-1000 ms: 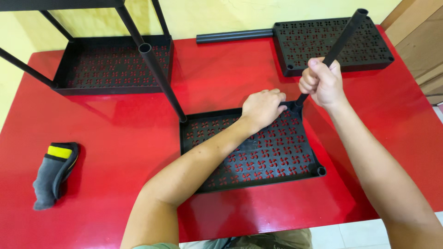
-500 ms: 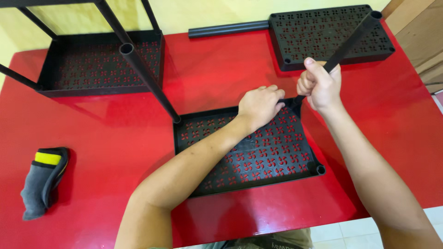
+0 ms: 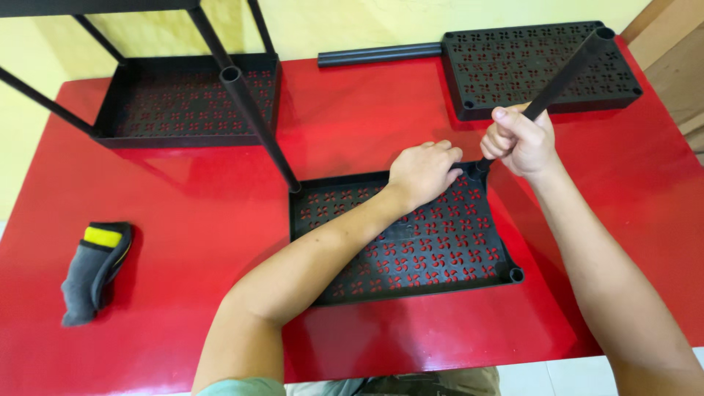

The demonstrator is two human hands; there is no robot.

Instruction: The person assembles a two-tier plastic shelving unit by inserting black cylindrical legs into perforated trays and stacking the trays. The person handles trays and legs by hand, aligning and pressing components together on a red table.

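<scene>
While the left hand presses flat on the tray near the table's front edge to steady it, the right hand grips a tube at its far right corner.

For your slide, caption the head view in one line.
Left hand steadies a black perforated tray while right hand grips a black tube at its corner.

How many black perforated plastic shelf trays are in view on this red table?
3. One black perforated plastic shelf tray lies under the left hand; one is far left, poles attached; one is far right behind the right hand. More may lie outside the frame.
</scene>
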